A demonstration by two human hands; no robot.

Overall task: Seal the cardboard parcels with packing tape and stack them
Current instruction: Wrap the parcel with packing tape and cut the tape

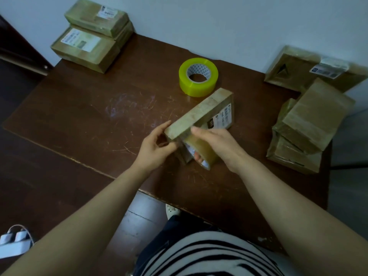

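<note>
Pinching 7 o'clock end of parcel (pixel 199 114) with left hand (pixel 157 144). Standing on edge mid-table (pixel 79 116), long axis 7-to-1 o'clock. Gripping tape roll (pixel 194 143) in right hand (pixel 217 144), fingers through core, against parcel's 4 o'clock face. Probably next: running tape toward 1.

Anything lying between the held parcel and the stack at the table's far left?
Nothing visible. Bare table lies between the parcel in the left hand and the stack; the yellow tape roll sits behind the parcel, off that path.
</note>
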